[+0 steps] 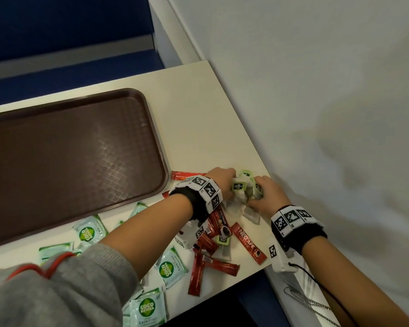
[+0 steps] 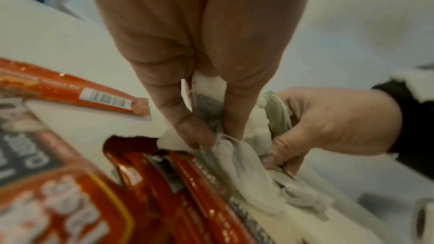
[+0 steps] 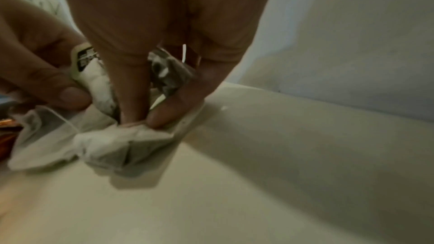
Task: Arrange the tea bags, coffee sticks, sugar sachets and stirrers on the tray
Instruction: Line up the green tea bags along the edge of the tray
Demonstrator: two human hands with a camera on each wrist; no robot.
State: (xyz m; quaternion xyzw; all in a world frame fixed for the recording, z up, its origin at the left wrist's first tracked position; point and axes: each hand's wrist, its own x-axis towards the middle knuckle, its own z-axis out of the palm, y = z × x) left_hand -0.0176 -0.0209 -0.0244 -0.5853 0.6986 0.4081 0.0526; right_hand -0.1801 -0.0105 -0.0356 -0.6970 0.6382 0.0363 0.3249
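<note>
On the table (image 1: 198, 128), tea bags (image 1: 242, 193) bunched between both hands.

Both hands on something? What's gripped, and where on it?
Yes. The left hand and right hand both pinch the bunch of tea bags by the pouches, from opposite sides; tags and strings hang free.

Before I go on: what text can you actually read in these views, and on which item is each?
"NESCAFE CLASSIC": red coffee stick near the table edge.
"PREMIUM": dark red coffee stick by the left wrist.
"COCO NATURA", "Coco Sugar": green-and-white sugar sachet.
"COCO NATURA": sugar sachet in front.
Green tea bag tags, stick barcodes: too small or blurred to read.
</note>
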